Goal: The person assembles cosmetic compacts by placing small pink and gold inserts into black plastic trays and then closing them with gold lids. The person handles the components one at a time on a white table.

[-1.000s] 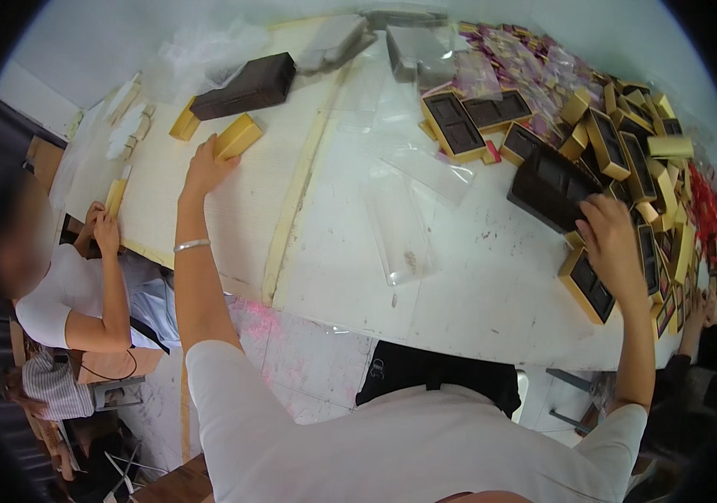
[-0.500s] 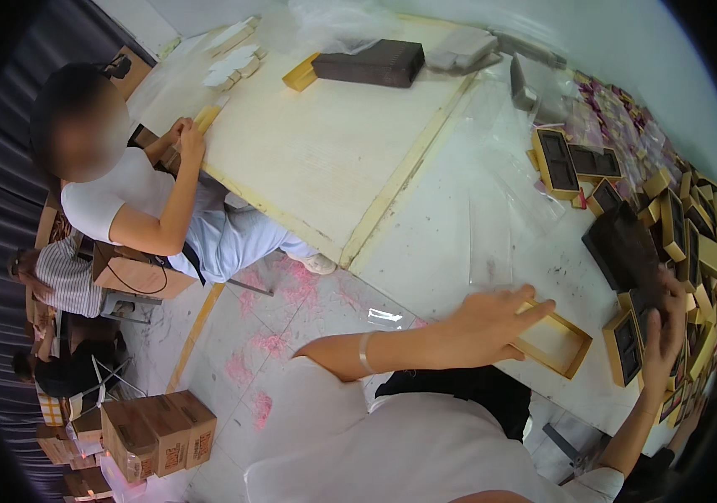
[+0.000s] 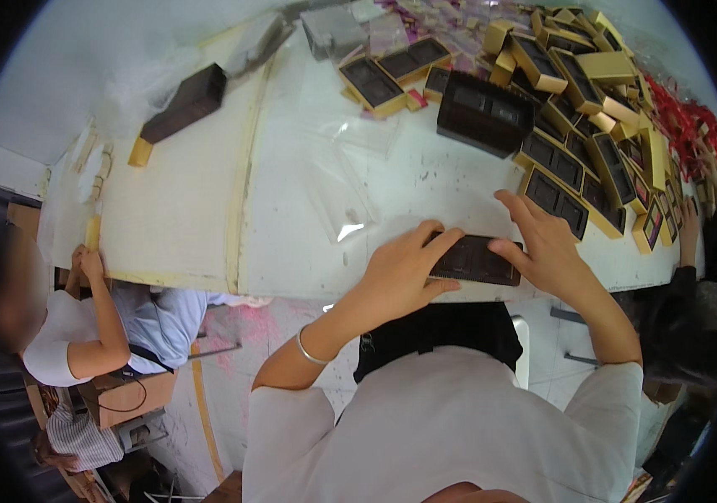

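My left hand (image 3: 407, 270) is closed around the left end of a dark tray (image 3: 478, 260) with shallow compartments, its thumb low on the near side and fingers over the top. The tray lies at the table's front edge; whether the gold box frame sits beneath it is hidden. Over its right end is my right hand (image 3: 550, 250), open, fingers spread, the thumb touching the tray. Just beyond stands a stack of dark trays (image 3: 484, 113). Beside my right hand lie gold boxes with dark trays inside, the closest being a filled gold box (image 3: 555, 203).
A heap of gold boxes (image 3: 581, 80) covers the far right, with red ribbons (image 3: 698, 126) behind. Clear plastic sleeves (image 3: 337, 197) lie mid-table. Another dark stack (image 3: 184, 105) stands far left. A co-worker (image 3: 82, 327) sits at left; another person's hand (image 3: 689, 230) rests at the right edge.
My view has swung right. My right hand has come from the pile to the front edge. A dark tray now lies at my left hand, where the empty gold box frame was held.
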A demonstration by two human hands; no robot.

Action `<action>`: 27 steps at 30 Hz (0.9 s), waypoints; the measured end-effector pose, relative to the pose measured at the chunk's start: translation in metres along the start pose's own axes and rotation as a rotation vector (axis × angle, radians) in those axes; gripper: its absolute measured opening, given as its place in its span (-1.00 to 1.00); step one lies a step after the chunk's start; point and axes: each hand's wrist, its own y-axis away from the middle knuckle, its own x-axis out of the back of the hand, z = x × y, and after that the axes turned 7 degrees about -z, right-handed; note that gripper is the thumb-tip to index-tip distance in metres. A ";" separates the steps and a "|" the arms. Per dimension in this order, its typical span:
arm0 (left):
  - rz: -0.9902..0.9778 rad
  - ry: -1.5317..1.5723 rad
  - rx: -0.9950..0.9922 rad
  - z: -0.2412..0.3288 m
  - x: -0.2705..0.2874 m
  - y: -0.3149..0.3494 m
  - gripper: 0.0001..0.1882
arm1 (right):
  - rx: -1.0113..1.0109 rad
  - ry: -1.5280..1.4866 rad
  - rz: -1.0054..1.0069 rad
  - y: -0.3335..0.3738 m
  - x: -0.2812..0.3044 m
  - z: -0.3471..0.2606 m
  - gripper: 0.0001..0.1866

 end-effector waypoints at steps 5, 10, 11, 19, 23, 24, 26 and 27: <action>-0.065 0.032 -0.071 -0.014 0.005 -0.002 -0.35 | 0.452 0.133 -0.132 0.027 0.009 0.024 -0.55; -0.105 0.040 -0.104 -0.019 0.010 -0.008 -0.33 | 0.751 0.474 0.143 0.019 -0.025 0.043 -0.53; -0.111 0.033 -0.107 -0.021 0.010 -0.008 -0.33 | 0.760 0.480 0.161 0.017 -0.028 0.041 -0.54; -0.109 0.011 -0.082 -0.019 0.008 -0.004 -0.32 | 0.534 0.109 0.198 0.026 -0.053 0.025 -0.53; -0.140 0.008 -0.092 -0.021 0.014 -0.008 -0.33 | 0.494 -0.144 -0.091 0.021 -0.023 0.040 -0.50; -0.152 0.008 -0.082 -0.021 0.016 -0.009 -0.33 | 0.511 0.060 -0.103 0.019 -0.011 0.036 -0.52; -0.193 0.041 -0.100 -0.025 0.017 -0.012 -0.32 | 0.693 0.394 -0.044 0.016 -0.007 0.037 -0.54; -0.215 0.056 -0.105 -0.025 0.019 -0.014 -0.31 | 0.740 0.439 -0.041 0.013 -0.005 0.038 -0.55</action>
